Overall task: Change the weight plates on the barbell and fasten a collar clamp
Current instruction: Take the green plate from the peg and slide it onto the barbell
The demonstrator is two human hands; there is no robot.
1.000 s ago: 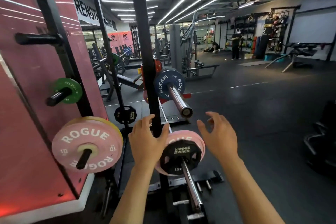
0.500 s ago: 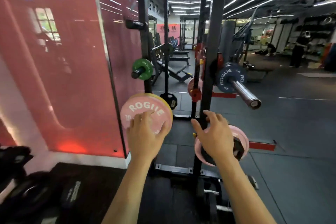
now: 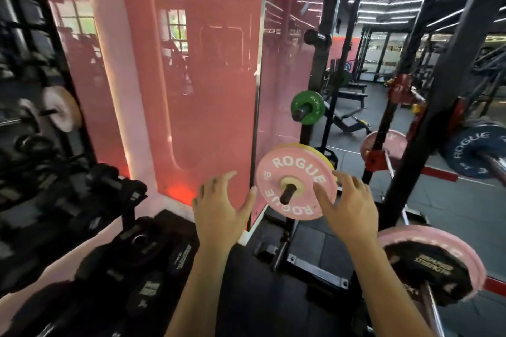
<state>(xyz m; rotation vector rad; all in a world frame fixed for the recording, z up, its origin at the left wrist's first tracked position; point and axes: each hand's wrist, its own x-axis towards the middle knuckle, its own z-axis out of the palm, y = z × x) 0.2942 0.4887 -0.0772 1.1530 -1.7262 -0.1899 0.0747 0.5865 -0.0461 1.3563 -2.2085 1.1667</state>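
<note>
At rack storage peg:
Left hand [image 3: 219,212]: fingers spread, holding nothing, just left of the plate.
Pink plate [image 3: 297,182]: seated on peg, yellow plate [image 3: 304,147] behind.
Right hand [image 3: 349,206]: fingers apart, thumb touching plate face, fingertips at right rim.

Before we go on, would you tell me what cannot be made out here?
Head view:
- Yellow plate: mostly hidden behind the pink Rogue plate.
- Blue Rogue plate: cut off by the right edge.
- Black plates at lower left: motion-blurred, markings unreadable.
- Collar clamp: none identifiable.
- Whether the right hand touches the pink plate: unclear.
</note>
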